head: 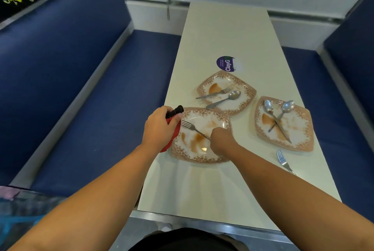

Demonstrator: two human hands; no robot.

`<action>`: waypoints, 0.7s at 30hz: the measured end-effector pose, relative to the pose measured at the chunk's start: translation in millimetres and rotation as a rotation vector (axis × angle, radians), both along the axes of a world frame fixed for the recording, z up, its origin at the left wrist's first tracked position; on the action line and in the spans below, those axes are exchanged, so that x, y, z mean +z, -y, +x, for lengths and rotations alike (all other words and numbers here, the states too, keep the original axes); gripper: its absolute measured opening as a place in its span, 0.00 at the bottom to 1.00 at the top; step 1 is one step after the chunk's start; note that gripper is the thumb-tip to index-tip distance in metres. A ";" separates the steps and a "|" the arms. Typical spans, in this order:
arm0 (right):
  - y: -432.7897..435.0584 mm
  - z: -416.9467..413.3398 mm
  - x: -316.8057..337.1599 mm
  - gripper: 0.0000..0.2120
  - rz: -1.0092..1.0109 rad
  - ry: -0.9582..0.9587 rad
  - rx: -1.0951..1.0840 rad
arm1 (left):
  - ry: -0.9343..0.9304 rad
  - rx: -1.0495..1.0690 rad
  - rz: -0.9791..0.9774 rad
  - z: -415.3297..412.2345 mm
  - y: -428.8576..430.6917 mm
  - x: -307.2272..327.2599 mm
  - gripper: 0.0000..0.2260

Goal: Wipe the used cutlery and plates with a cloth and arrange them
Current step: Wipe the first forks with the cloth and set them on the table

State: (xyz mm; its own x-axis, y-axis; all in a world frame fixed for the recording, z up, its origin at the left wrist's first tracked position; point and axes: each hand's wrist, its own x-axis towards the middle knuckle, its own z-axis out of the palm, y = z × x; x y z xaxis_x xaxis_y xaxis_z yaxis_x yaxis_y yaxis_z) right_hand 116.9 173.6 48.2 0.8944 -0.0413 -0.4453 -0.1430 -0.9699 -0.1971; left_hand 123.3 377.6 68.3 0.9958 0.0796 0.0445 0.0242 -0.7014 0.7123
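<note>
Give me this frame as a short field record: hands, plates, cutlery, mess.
left hand: shut on red cloth, with a black object
right hand: shut on fork over near plate
far plate: one fork, one spoon
right plate: two spoons, crossed
loose fork: on table, near right edge
mess: brown smears on all three plates

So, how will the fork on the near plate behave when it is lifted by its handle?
The fork looks like metal, so probably stiff and light. Brown smears on the near plate suggest it may be greasy and slippery. Held at the handle end by the right hand, its tines could dip.
</note>
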 end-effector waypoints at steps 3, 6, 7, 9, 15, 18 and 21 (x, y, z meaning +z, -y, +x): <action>5.4 1.9 12.8 0.02 0.115 0.029 -0.054 | 0.009 -0.022 -0.037 2.4 4.8 4.0 0.14; 10.2 -1.6 28.7 0.04 0.430 0.013 -0.240 | 0.062 -0.028 -0.051 3.5 13.6 6.6 0.13; 10.8 -3.9 33.8 0.07 0.571 0.005 -0.316 | 0.078 -0.037 -0.053 4.1 17.0 8.1 0.12; 11.2 -8.8 45.1 0.09 0.767 0.014 -0.416 | 0.124 -0.081 -0.027 4.3 25.1 12.3 0.11; 18.4 -15.9 70.1 0.09 0.962 0.016 -0.480 | 0.307 -0.245 -0.003 -3.4 55.7 23.6 0.11; 24.6 -20.0 77.4 0.11 1.017 0.040 -0.453 | 0.325 -0.355 0.047 -9.4 73.9 23.3 0.10; 30.8 -26.5 79.3 0.11 1.026 0.040 -0.448 | 0.337 -0.314 0.140 -8.4 83.0 23.3 0.10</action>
